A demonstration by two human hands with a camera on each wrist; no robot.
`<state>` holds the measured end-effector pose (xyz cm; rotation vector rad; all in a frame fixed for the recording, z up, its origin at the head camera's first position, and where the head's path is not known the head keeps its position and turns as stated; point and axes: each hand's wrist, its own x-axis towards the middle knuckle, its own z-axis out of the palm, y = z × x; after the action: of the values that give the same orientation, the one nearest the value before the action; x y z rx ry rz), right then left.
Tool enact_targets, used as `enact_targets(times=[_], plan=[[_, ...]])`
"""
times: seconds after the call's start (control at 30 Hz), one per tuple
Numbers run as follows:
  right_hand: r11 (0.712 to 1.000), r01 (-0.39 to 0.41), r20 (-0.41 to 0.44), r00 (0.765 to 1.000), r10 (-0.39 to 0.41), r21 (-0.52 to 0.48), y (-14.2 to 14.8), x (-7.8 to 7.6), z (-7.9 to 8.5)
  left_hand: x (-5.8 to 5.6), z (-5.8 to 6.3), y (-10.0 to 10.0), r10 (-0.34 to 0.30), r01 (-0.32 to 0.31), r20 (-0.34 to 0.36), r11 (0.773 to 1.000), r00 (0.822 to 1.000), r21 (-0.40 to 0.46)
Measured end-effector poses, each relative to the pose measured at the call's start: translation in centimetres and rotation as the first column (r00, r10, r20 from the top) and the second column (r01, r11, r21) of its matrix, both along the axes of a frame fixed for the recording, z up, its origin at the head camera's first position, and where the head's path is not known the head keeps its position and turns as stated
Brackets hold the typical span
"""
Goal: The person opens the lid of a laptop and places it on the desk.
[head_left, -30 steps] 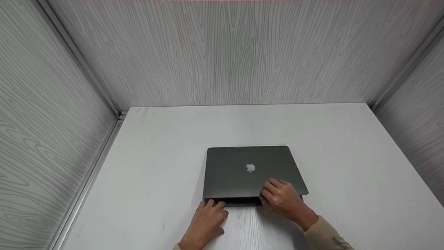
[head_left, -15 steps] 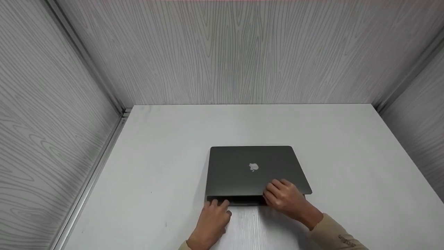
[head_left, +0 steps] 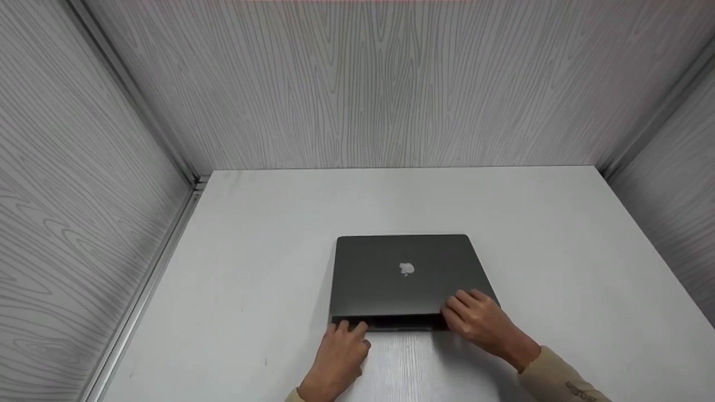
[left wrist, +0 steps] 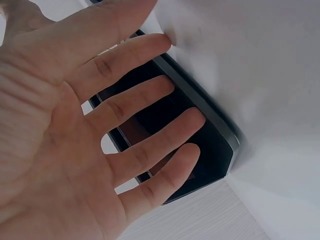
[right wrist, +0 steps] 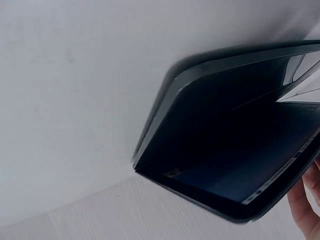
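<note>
A dark grey laptop (head_left: 368,279) with a pale apple logo lies on the white table, its lid slightly raised at the front edge. My right hand (head_left: 480,324) pinches the lid's front edge near its right corner. From the right wrist, the dark screen (right wrist: 220,172) shows at an angle to the base, with some fingers (right wrist: 300,202) at the lid's edge. My left hand (head_left: 338,357) is at the front left of the base, its straight fingers (left wrist: 150,125) reaching to the base's edge. Whether they press on it I cannot tell.
The white table (head_left: 268,223) extends around the laptop. Grey wood-grain panels stand behind (head_left: 357,84), at the left (head_left: 67,195) and at the right. A metal rail (head_left: 151,273) runs along the table's left side.
My right hand has slid right along the lid's front edge. The gap between lid and base is slightly wider than a second ago. My left hand stays by the base's front left.
</note>
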<state>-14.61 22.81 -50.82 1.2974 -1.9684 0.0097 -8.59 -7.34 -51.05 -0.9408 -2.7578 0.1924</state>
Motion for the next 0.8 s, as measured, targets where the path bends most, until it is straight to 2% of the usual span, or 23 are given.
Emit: enact_targets(times=[0.23,0.4,0.63,0.8], plan=[[0.999,0.030,-0.007,1.000,-0.030,0.022,1.8,0.2,0.3,0.0,0.0,0.1,0.007,-0.007,0.010,1.000,1.000,-0.014],[1.000,0.021,-0.010,1.000,-0.020,0.020,3.1,0.3,0.5,0.1,0.1,0.1,0.007,-0.007,0.016,1.000,1.000,-0.023],[1.000,0.021,0.012,1.000,-0.021,0.008,4.9,0.3,0.6,0.1,0.0,0.1,0.009,-0.010,-0.042,1.000,0.999,-0.020],[0.999,0.036,0.027,0.999,-0.037,0.020,6.0,0.7,0.7,0.2,-0.1,0.2,0.010,-0.010,-0.042,1.000,0.999,-0.003]])
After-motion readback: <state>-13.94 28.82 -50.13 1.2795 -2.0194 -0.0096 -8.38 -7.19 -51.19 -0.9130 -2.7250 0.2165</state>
